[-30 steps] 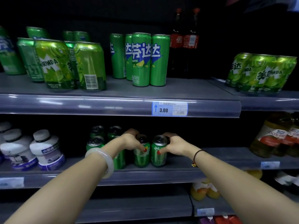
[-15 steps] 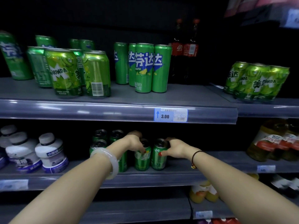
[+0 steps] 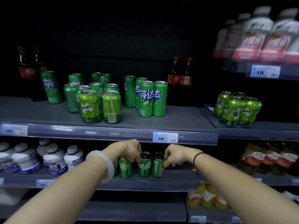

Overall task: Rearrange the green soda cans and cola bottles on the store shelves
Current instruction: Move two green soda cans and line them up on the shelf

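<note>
Several small green soda cans stand on the lower shelf [image 3: 178,175] under the 3.00 price tag. My left hand [image 3: 129,151] reaches down over them, its curled fingers pinching the middle green can [image 3: 144,167] from the left. My right hand [image 3: 174,156] grips the right green can [image 3: 157,167] from the right, thumb on its side. More cans behind my left wrist are partly hidden. On the upper shelf [image 3: 48,115] stand tall green cans [image 3: 146,99], Mirinda cans [image 3: 90,107] and two cola bottles [image 3: 179,80]. Other cola bottles [image 3: 27,65] stand at the far left.
A wrapped pack of Mirinda cans [image 3: 237,107] sits on the upper shelf at the right. White bottles [image 3: 25,159] fill the lower shelf on the left, red-labelled juice bottles [image 3: 267,159] on the right. Pink-labelled bottles [image 3: 267,38] stand top right, orange bottles [image 3: 205,198] below.
The view has pulled back and tilted, so both shelves sit lower in the frame and more of the upper shelf shows. Both hands stay on the pair of green cans.
</note>
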`<action>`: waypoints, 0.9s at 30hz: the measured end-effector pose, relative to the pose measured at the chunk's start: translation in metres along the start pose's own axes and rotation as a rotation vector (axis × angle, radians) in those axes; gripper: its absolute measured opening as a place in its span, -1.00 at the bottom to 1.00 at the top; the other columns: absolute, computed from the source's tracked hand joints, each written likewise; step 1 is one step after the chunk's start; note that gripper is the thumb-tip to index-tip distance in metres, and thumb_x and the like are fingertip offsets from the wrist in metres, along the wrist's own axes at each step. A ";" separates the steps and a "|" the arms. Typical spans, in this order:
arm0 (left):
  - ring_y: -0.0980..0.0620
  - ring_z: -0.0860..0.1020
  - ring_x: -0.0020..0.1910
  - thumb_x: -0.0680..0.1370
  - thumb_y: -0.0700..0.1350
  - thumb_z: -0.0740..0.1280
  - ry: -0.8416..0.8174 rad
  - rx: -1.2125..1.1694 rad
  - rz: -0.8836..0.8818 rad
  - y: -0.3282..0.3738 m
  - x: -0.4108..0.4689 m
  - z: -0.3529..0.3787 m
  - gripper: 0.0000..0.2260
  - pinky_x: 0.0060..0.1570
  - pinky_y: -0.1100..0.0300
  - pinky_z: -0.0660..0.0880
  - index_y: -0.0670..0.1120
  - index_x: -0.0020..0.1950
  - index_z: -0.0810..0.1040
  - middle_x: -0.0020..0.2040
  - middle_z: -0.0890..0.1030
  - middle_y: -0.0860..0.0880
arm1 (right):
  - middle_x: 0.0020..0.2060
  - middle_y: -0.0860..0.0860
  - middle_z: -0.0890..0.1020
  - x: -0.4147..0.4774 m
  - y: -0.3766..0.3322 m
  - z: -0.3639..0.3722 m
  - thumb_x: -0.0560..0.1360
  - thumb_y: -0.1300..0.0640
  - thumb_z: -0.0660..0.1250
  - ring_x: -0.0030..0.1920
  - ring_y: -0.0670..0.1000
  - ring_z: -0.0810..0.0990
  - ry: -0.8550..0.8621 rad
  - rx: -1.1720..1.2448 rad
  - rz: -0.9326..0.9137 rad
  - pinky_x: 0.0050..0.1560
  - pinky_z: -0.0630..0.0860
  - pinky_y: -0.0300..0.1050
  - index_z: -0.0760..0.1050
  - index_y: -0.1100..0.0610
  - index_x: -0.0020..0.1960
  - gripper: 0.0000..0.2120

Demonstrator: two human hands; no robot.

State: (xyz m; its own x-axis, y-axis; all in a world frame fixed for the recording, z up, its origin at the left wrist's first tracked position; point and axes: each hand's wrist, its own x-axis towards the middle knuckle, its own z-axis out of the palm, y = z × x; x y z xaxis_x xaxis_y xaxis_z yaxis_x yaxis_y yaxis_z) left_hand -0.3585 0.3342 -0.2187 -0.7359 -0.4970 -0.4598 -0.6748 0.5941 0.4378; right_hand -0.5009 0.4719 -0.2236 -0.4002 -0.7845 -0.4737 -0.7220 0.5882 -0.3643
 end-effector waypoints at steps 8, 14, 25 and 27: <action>0.14 0.50 -0.35 0.44 -0.13 0.47 0.103 -0.004 0.013 0.028 -0.063 -0.052 -0.71 -0.41 0.30 0.46 -0.11 0.11 0.51 -0.22 0.54 -0.04 | -0.24 0.07 0.60 -0.064 -0.046 -0.060 0.43 0.04 0.45 -0.20 0.02 0.55 0.089 -0.084 -0.157 -0.26 0.46 -0.17 0.54 0.26 0.15 -0.60; 0.10 0.50 -0.33 0.43 -0.09 0.49 0.227 -0.030 0.078 0.045 -0.094 -0.104 -0.63 -0.36 0.26 0.51 -0.18 0.17 0.53 -0.09 0.58 -0.06 | -0.15 0.14 0.69 -0.087 -0.065 -0.100 0.40 0.01 0.47 -0.20 0.02 0.57 0.199 -0.107 -0.237 -0.10 0.55 -0.06 0.58 0.26 0.08 -0.62; 0.11 0.48 -0.35 0.42 -0.11 0.48 0.382 0.050 0.157 0.070 -0.083 -0.182 -0.57 -0.42 0.26 0.43 -0.18 0.24 0.49 -0.26 0.53 0.00 | -0.31 0.04 0.62 -0.071 -0.079 -0.167 0.37 0.06 0.50 -0.25 0.00 0.57 0.411 -0.094 -0.172 -0.13 0.53 -0.11 0.60 0.22 -0.04 -0.73; 0.08 0.50 -0.28 0.41 -0.11 0.49 0.400 0.047 0.162 0.070 -0.074 -0.191 -0.53 -0.38 0.23 0.47 -0.18 0.27 0.47 -0.20 0.52 -0.01 | -0.30 0.07 0.63 -0.065 -0.081 -0.174 0.37 0.04 0.51 -0.25 0.02 0.57 0.430 -0.094 -0.141 -0.13 0.55 -0.08 0.60 0.22 -0.02 -0.71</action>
State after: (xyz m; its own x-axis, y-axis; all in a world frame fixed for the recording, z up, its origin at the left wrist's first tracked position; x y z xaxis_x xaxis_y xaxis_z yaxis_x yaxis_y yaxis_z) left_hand -0.3614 0.2915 -0.0062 -0.8021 -0.5952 -0.0485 -0.5521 0.7083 0.4399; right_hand -0.5147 0.4413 -0.0243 -0.4775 -0.8776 -0.0421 -0.8263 0.4648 -0.3182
